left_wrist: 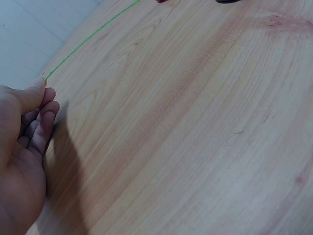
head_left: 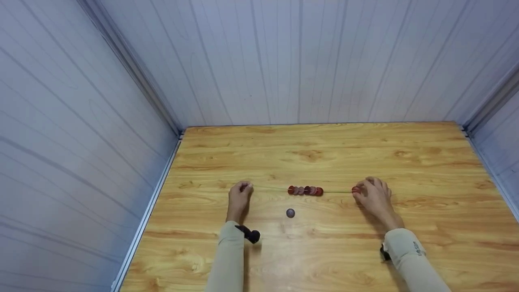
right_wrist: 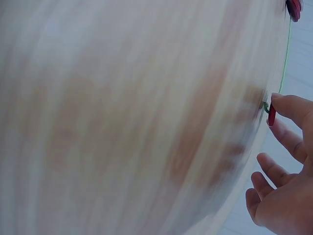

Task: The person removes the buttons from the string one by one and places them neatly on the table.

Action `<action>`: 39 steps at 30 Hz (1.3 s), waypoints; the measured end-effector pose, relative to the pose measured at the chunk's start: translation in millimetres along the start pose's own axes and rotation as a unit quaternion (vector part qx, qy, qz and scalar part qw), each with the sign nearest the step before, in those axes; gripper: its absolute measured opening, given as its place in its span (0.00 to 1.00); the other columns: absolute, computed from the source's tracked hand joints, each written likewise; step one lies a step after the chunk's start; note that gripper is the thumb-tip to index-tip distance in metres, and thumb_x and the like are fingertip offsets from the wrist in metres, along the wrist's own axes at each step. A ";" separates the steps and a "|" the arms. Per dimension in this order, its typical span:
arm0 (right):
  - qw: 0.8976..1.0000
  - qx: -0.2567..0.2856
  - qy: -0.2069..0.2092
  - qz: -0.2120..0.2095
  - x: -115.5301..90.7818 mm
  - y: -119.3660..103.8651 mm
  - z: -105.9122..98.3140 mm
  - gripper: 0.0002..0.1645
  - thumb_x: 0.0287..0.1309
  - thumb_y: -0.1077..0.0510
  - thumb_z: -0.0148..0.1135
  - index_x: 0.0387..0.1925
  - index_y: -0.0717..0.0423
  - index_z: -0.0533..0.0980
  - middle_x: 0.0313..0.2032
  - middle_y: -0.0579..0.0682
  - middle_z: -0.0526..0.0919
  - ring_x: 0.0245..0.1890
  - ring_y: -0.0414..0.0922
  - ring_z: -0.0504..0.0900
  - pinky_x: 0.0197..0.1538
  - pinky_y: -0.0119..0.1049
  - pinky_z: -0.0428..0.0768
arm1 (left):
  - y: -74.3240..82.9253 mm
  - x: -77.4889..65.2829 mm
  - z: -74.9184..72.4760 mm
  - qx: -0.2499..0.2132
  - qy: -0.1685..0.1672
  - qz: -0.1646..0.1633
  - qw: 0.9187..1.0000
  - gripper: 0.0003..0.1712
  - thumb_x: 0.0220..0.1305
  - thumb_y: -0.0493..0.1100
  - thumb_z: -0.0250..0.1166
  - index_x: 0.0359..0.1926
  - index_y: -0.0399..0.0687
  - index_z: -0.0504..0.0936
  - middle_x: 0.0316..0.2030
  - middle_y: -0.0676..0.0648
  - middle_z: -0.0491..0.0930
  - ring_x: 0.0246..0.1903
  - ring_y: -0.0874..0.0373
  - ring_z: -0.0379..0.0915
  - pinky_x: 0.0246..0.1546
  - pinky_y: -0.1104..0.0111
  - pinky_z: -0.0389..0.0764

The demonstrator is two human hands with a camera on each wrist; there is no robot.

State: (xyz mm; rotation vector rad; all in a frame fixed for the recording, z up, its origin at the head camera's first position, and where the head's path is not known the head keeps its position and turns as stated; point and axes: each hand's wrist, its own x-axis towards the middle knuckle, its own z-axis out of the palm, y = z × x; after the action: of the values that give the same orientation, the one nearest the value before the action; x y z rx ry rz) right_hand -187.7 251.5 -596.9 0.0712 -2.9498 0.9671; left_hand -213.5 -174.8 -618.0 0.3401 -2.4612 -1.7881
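Note:
A green string [head_left: 338, 192] stretches between my two hands. Threaded along its middle is a row of several red, brown and dark buttons [head_left: 307, 190], overlapping one another. My left hand [head_left: 238, 198] pinches the string's left end between thumb and fingertip, as the left wrist view shows with the green string [left_wrist: 90, 36] running up from the thumb. At the other side, my right hand [head_left: 375, 199] holds a red button [right_wrist: 272, 115] by its edge between thumb and index finger, with green string at it. The other fingers of that hand are spread.
A loose grey-brown button [head_left: 290, 213] lies on the wood-grain table [head_left: 308, 156], nearer me than the row. Pale panel walls [head_left: 279, 61] stand behind the table and along both sides. Each wrist carries a black camera mount [head_left: 249, 234].

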 end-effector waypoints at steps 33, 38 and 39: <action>1.000 -0.001 0.007 0.003 -6.1 11.2 -7.4 0.17 0.60 0.55 0.63 0.48 0.58 0.75 0.60 0.66 0.64 0.61 0.68 0.54 0.60 0.66 0.48 | -3.0 0.5 -0.7 -0.006 -0.005 0.003 1.000 0.08 0.66 0.41 0.61 0.39 0.40 0.82 0.31 0.47 0.80 0.33 0.58 0.74 0.38 0.68 0.75; 1.000 -0.008 0.005 0.009 -6.5 11.4 -8.3 0.17 0.60 0.55 0.63 0.48 0.60 0.75 0.61 0.68 0.63 0.61 0.69 0.54 0.60 0.66 0.49 | -0.8 -1.5 -1.6 -0.007 -0.010 -0.001 1.000 0.09 0.67 0.43 0.61 0.40 0.41 0.82 0.33 0.45 0.81 0.35 0.56 0.76 0.39 0.66 0.77; 1.000 -0.009 0.006 0.009 -6.7 11.6 -8.2 0.17 0.60 0.55 0.63 0.47 0.60 0.75 0.60 0.68 0.63 0.61 0.69 0.54 0.59 0.66 0.49 | -0.6 -1.6 -1.6 -0.005 -0.009 0.000 1.000 0.09 0.67 0.43 0.61 0.40 0.41 0.82 0.34 0.45 0.81 0.35 0.56 0.76 0.39 0.66 0.77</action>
State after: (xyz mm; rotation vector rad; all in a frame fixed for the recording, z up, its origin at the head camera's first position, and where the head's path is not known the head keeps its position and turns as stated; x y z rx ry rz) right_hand -181.6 265.9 -597.5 0.0377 -2.9524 0.9409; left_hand -211.6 -176.1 -618.0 0.3252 -2.4628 -1.8117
